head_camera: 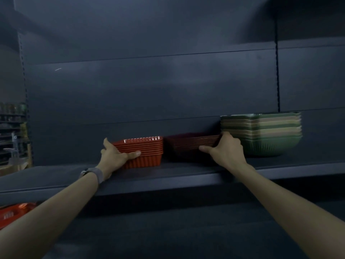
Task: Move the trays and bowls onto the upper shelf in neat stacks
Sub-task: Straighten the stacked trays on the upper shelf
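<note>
On the dark upper shelf [56,181] stand three stacks side by side. A stack of orange ribbed trays [147,154] is on the left, and my left hand [113,156] grips its left end, thumb along the front. In the middle sits a stack of dark maroon trays [186,144]; my right hand [225,150] grips its right end, thumb across the front. Just right of that hand stands a stack of green and beige bowls [265,135]. The two tray stacks nearly touch.
More orange trays [13,214] show on the lower shelf at the bottom left. The shelf's dark back panel [149,90] rises behind the stacks. Distant store racks [13,131] are at the far left. Bare shelf lies left of the orange stack.
</note>
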Tool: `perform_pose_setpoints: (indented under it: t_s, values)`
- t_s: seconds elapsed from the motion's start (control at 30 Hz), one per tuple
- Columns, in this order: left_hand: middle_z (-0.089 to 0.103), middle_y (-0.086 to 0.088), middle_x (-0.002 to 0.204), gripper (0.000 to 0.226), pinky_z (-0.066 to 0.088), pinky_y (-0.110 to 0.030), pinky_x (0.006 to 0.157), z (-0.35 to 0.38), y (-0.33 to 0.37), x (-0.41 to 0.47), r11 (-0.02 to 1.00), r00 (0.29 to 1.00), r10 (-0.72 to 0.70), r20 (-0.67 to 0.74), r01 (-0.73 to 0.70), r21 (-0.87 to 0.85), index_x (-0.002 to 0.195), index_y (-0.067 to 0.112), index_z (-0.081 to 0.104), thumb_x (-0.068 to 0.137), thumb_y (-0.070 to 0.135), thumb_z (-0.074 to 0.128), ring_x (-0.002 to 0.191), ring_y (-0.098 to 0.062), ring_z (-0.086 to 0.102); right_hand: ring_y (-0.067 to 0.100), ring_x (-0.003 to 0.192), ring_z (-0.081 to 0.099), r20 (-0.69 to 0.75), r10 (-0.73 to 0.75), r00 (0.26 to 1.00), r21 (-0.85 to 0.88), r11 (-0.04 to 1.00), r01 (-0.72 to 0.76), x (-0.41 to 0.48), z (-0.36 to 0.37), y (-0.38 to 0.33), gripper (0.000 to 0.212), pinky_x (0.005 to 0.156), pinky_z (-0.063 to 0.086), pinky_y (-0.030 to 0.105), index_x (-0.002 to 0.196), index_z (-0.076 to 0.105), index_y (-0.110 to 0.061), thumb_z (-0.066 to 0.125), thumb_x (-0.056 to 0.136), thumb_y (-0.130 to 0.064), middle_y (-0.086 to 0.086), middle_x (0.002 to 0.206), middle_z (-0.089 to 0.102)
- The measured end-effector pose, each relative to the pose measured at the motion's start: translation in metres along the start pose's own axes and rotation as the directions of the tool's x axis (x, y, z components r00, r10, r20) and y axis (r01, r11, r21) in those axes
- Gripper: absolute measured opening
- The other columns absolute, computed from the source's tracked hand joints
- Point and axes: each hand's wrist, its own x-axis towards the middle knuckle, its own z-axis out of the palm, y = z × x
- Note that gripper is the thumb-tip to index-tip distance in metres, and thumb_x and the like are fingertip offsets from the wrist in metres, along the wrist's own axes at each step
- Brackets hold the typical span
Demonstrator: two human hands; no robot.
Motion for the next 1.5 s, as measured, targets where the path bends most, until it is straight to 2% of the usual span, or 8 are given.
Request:
perform_pose_setpoints:
  t_s: [0.37, 0.6, 0.7, 0.8, 0.9, 1.1, 1.33, 1.5]
  values:
    - [-0.001, -0.018, 0.171, 0.150, 0.021, -0.056, 0.127, 0.012, 0.025, -0.027, 0.991, 0.996, -0.055, -0.075, 0.063, 0.121, 0.165, 0.024, -0.012, 0.065, 0.054, 0.096, 0.156, -0.045, 0.014, 0.039, 0.120, 0.062, 0.014, -0.029, 0.999, 0.068, 0.997, 0.028, -0.004, -0.014, 0.012, 0.084, 0.101, 0.055, 0.051, 0.138, 0.053, -0.013, 0.077, 0.079, -0.068, 0.015, 0.129, 0.066]
    - [-0.004, -0.018, 0.172, 0.124, 0.008, -0.056, 0.129, 0.059, 0.072, -0.055, 0.902, 0.956, 0.290, -0.047, -0.257, 0.347, 0.166, 0.021, 0.010, 0.075, 0.063, 0.084, 0.158, -0.044, -0.003, 0.030, 0.113, 0.064, -0.379, -0.097, 0.920, 0.124, 0.980, 0.154, -0.006, -0.065, 0.061, 0.039, 0.091, 0.054, 0.042, 0.127, 0.061, -0.014, 0.071, 0.097, -0.037, 0.006, 0.126, 0.065]
    - [0.002, -0.014, 0.174, 0.111, 0.008, -0.056, 0.129, 0.084, 0.087, -0.066, 0.818, 0.923, 0.368, 0.110, -0.378, 0.434, 0.165, 0.029, 0.018, 0.079, 0.075, 0.071, 0.159, -0.040, -0.001, 0.038, 0.127, 0.051, -0.446, -0.053, 0.893, -0.032, 0.999, 0.043, -0.001, -0.083, 0.087, 0.059, 0.089, 0.051, 0.049, 0.138, 0.050, -0.014, 0.070, 0.095, -0.049, 0.011, 0.145, 0.045]
    - [-0.004, -0.005, 0.175, 0.098, 0.000, -0.067, 0.125, 0.095, 0.085, -0.068, 0.789, 0.936, 0.289, 0.201, -0.352, 0.503, 0.163, 0.045, 0.018, 0.082, 0.085, 0.056, 0.160, -0.039, -0.010, 0.047, 0.149, 0.026, -0.348, 0.068, 0.935, -0.083, 0.991, -0.103, 0.006, -0.098, 0.106, 0.115, 0.108, 0.043, 0.062, 0.163, 0.015, -0.013, 0.071, 0.083, -0.073, 0.017, 0.169, 0.010]
    - [0.000, -0.002, 0.175, 0.088, 0.000, -0.076, 0.120, 0.095, 0.074, -0.062, 0.791, 0.953, 0.197, 0.231, -0.294, 0.536, 0.160, 0.050, 0.021, 0.085, 0.089, 0.045, 0.159, -0.037, -0.014, 0.048, 0.155, 0.022, -0.216, 0.155, 0.964, -0.030, 0.986, -0.166, 0.015, -0.106, 0.111, 0.137, 0.117, 0.033, 0.060, 0.167, -0.010, -0.013, 0.070, 0.077, -0.080, 0.021, 0.174, -0.001]
    - [0.017, -0.004, 0.172, 0.085, 0.006, -0.080, 0.117, 0.096, 0.070, -0.061, 0.764, 0.946, 0.251, 0.205, -0.324, 0.558, 0.159, 0.048, 0.028, 0.085, 0.089, 0.042, 0.159, -0.038, -0.006, 0.053, 0.147, 0.034, -0.216, 0.122, 0.969, -0.043, 0.990, -0.134, 0.027, -0.105, 0.112, 0.136, 0.116, 0.035, 0.057, 0.165, -0.008, -0.003, 0.075, 0.080, -0.071, 0.029, 0.169, 0.012]
    - [0.014, -0.002, 0.173, 0.084, 0.005, -0.077, 0.119, 0.096, 0.067, -0.069, 0.763, 0.946, 0.257, 0.198, -0.324, 0.559, 0.159, 0.046, 0.029, 0.087, 0.088, 0.040, 0.160, -0.034, -0.008, 0.049, 0.152, 0.029, -0.150, 0.148, 0.978, -0.044, 0.987, -0.156, 0.015, -0.110, 0.105, 0.129, 0.120, 0.031, 0.055, 0.165, -0.016, -0.010, 0.069, 0.088, -0.069, 0.023, 0.173, -0.004]
    - [0.035, -0.014, 0.167, 0.069, 0.016, -0.053, 0.129, 0.088, 0.067, -0.072, 0.815, 0.928, 0.318, 0.192, -0.371, 0.445, 0.155, 0.027, 0.047, 0.098, 0.065, 0.050, 0.159, -0.034, 0.016, 0.050, 0.146, 0.029, -0.102, 0.139, 0.985, -0.146, 0.977, -0.153, -0.009, -0.109, 0.094, 0.099, 0.117, 0.032, 0.052, 0.163, 0.005, 0.000, 0.057, 0.101, -0.056, 0.029, 0.167, 0.019]
